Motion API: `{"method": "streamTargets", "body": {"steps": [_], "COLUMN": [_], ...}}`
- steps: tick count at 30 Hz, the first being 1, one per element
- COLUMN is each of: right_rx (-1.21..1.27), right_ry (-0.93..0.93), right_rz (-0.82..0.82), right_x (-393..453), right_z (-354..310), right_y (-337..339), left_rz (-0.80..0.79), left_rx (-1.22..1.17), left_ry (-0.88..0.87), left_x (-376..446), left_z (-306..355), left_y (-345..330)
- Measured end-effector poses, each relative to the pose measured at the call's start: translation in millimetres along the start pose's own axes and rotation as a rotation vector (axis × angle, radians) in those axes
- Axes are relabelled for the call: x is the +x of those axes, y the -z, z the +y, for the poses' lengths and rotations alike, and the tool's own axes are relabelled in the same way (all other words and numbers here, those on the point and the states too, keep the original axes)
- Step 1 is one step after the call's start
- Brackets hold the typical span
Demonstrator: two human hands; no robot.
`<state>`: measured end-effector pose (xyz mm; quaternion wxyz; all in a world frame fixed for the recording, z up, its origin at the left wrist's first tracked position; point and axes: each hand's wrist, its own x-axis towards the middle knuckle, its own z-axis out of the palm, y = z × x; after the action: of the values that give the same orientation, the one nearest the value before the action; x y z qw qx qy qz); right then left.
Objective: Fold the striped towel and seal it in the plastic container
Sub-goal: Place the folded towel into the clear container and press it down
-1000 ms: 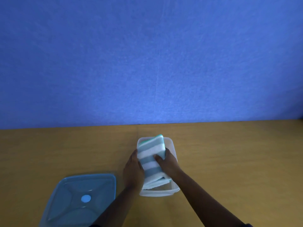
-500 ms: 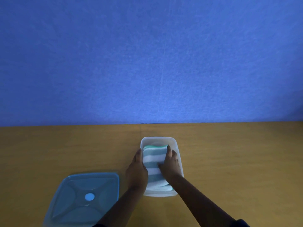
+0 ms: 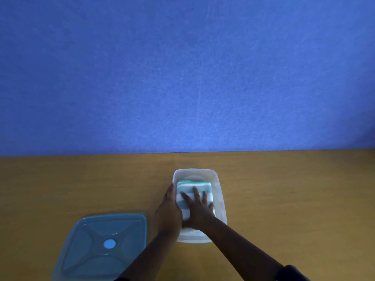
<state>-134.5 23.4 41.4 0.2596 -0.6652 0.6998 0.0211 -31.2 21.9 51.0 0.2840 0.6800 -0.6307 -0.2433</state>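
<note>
The folded green-and-white striped towel (image 3: 192, 185) lies inside the clear plastic container (image 3: 220, 191) on the wooden table. My right hand (image 3: 199, 209) rests flat on top of the towel with fingers spread, pressing on it. My left hand (image 3: 168, 209) is against the container's left wall, with fingers along the outside and its inner edge at the towel's left side. The towel's near half is hidden under my hands. The blue lid (image 3: 101, 244) lies flat on the table to the left of the container, apart from it.
A blue fabric wall (image 3: 186, 74) stands along the table's far edge. The wooden table (image 3: 294, 199) stretches to the right and left of the container.
The towel went from tilted above the rim down flat into the container. My right hand moved from its side onto its top and spread its fingers.
</note>
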Motion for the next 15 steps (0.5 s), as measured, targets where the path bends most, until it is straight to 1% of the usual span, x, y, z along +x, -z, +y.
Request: {"method": "streamTargets", "body": {"steps": [6, 12, 15], "right_rx": [0.022, 0.023, 0.024], "right_ry": [-0.005, 0.008, 0.018], "right_rz": [-0.046, -0.047, -0.053], "right_x": [4.1, 2.2, 0.6], "right_z": [5.4, 5.6, 6.0], "right_y": [-2.2, -1.7, 0.2], "left_rz": [0.003, 0.006, 0.012], "left_rx": [0.017, 0.060, 0.043], "left_ry": [-0.012, -0.025, -0.018], "left_x": [-0.1, -0.4, -0.7], "left_z": [-1.5, -1.0, -0.4], "left_y": [-1.5, -0.1, -0.3]}}
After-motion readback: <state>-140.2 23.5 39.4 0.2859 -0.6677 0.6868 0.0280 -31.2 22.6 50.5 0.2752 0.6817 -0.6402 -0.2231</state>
